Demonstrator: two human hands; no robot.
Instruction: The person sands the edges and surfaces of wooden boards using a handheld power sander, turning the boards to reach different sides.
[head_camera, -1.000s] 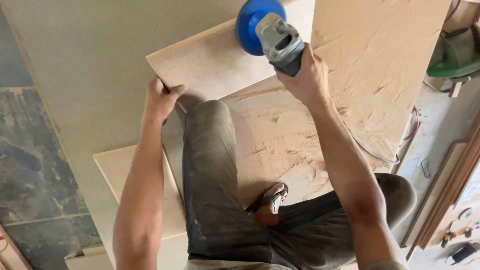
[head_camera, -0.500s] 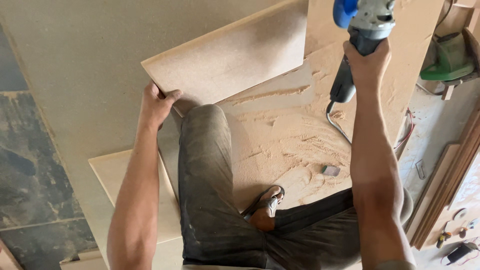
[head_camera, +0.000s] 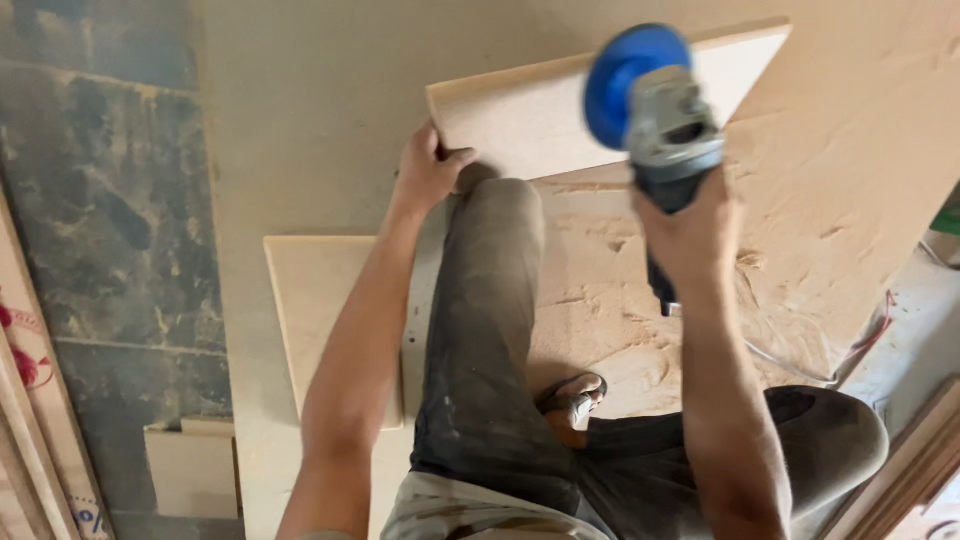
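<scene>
My left hand (head_camera: 425, 170) grips the near left corner of a tan fibreboard panel (head_camera: 530, 110) that rests tilted against my raised knee. My right hand (head_camera: 695, 235) is closed around the grey body of an angle grinder (head_camera: 670, 135) with a round blue sanding disc (head_camera: 625, 80). The disc hangs over the panel's upper face near its middle; whether it touches the board cannot be told. I sit on a large board covered in sawdust (head_camera: 620, 300), one leg bent up and my sandalled foot (head_camera: 572, 398) tucked under.
A second pale panel (head_camera: 315, 310) lies flat beside my left arm. A small board offcut (head_camera: 190, 468) sits lower left. Dark stone floor (head_camera: 110, 200) runs along the left. A cable (head_camera: 850, 350) trails at the right, and wooden strips (head_camera: 910, 480) lie at the lower right.
My right hand swung the grinder off the panel to the right, then brought it back over the panel. The view has shifted left. My left hand has kept its grip.
</scene>
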